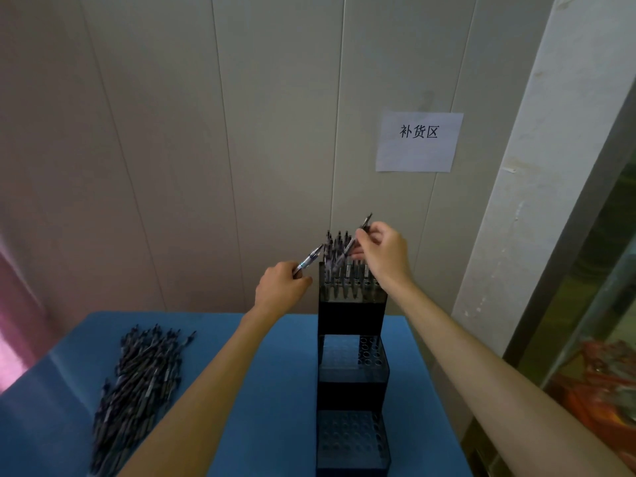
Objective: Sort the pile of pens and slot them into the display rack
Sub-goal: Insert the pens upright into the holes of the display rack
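A dark stepped display rack (351,318) stands on the blue table (285,390), with three tiers of round holes. Several pens (339,266) stand upright in its top tier; the two lower tiers show bare holes. My right hand (385,251) pinches a dark pen (358,235) tilted over the top tier, its lower end among the standing pens. My left hand (284,287) grips another pen (309,258) just left of the rack's top, pointing up and right. A loose pile of dark pens (137,387) lies on the table's left side.
A panelled wall rises right behind the table, with a paper sign (419,142) taped on it. A white pillar and a glass-fronted frame (585,304) stand to the right, with orange things behind the glass.
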A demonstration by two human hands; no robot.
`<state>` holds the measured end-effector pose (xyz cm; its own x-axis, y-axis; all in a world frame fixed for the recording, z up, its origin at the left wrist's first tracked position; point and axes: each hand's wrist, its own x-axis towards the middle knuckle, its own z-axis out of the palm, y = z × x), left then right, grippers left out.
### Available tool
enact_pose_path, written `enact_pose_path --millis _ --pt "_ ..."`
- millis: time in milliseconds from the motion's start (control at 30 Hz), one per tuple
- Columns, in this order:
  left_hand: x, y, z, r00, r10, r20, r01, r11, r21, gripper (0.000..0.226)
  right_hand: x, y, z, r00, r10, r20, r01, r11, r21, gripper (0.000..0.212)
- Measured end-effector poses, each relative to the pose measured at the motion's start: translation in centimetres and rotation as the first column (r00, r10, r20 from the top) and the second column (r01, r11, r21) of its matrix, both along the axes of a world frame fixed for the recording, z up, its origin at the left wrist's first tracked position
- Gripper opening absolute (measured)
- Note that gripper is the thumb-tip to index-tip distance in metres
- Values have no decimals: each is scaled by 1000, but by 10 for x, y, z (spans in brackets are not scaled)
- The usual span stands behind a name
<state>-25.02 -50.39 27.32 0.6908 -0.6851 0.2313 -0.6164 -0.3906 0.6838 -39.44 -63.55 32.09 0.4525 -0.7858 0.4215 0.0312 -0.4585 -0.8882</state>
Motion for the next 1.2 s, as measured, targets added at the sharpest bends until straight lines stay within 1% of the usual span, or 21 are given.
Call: enact_pose_path --millis 33,100,267,433,633,733,800,867,933,1000,1033,1067,1100,1200 --pt "1 0 0 1000 -1 -1 1 1000 0 33 -1 -2 0 998 -10 -59 4 995 -99 10" --pt "1 1 1 1000 -4 -4 4 1000 -1 31 1 -4 -3 990 -23 -141 -10 975 -223 10" --pt "1 3 3 1000 -14 10 14 1000 -13 30 8 -3 -6 973 -68 -219 -11 939 -343 10" --pt "1 6 7 998 9 65 -8 1000 -4 30 11 1 -11 951 -100 -293 -24 919 -394 15" --pt "1 10 7 990 6 140 -7 1000 9 26 12 0 -29 899 -94 -427 -77 927 -366 14" --pt "0 12 6 987 3 158 -5 1000 11 25 8 2 -37 895 -88 -437 -73 938 -338 17" --pt "-1 12 6 986 2 169 -7 1000 24 25 7 1 -40 893 -99 -439 -67 935 -348 20" --pt "-3 11 6 985 1 173 -6 999 32 26 5 0 -41 903 -111 -415 -43 938 -344 22" --pt "-4 9 6 986 -3 169 -3 999 35 26 2 2 -37 932 -63 -356 -43 958 -282 18" --pt "-5 6 7 986 -14 169 6 999 45 25 -1 6 -30 953 115 -281 -148 984 -99 10" --pt "-6 4 7 986 -21 167 14 999 46 24 -3 8 -27 945 226 -235 -229 973 15 6" --pt "-9 2 8 986 -29 165 22 999 43 26 -5 12 -25 930 313 -192 -298 949 101 7" --pt "-11 0 9 985 -33 168 27 999 37 30 -5 14 -24 919 362 -159 -339 928 152 11" --pt "-21 -4 12 980 -44 196 36 998 44 40 -7 18 -24 917 393 -64 -371 902 219 14"
